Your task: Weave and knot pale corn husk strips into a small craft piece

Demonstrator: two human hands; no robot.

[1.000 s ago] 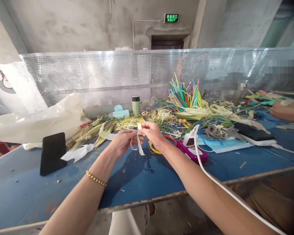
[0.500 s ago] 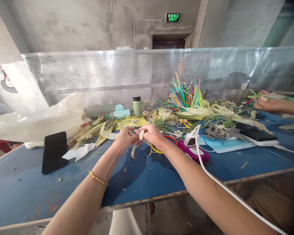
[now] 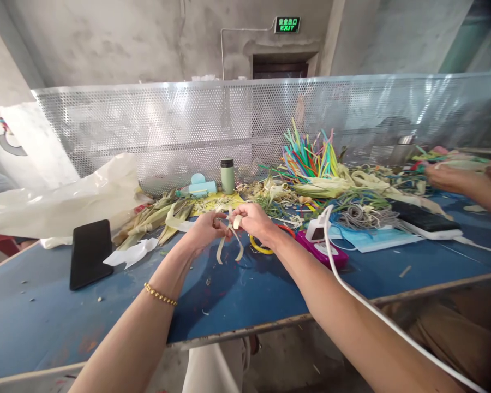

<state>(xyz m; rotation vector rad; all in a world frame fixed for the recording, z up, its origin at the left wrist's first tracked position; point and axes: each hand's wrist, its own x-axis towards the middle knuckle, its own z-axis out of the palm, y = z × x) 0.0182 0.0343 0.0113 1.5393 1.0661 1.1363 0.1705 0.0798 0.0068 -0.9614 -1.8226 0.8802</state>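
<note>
Both hands meet above the blue table (image 3: 278,297), gripping a pale, narrow strip (image 3: 220,252) that looks like corn husk. My left hand (image 3: 207,230) is closed, thumb and fingers pinching the strip near its middle. My right hand (image 3: 253,221) is closed too, with a loop of the same pale material at its fingertips. Two loose ends of strip dangle below the fingers. Just behind my right wrist lie a yellow ring (image 3: 258,246) and a red ring-shaped piece (image 3: 287,230). The exact crossing of the strips is hidden by my fingers.
Left lie a black phone (image 3: 90,254), white scrap (image 3: 133,252) and dried husks (image 3: 153,218). Behind stands a green bottle (image 3: 227,177). Right are a purple box (image 3: 323,251), white cable (image 3: 339,273), blue mask (image 3: 376,240), colourful pipe cleaners (image 3: 309,155) and a co-worker's hand (image 3: 454,176).
The dangling strip ends have spread apart, and a second end now hangs beneath my right fingers. My hands stay close together. The co-worker's hands at the right have shifted.
</note>
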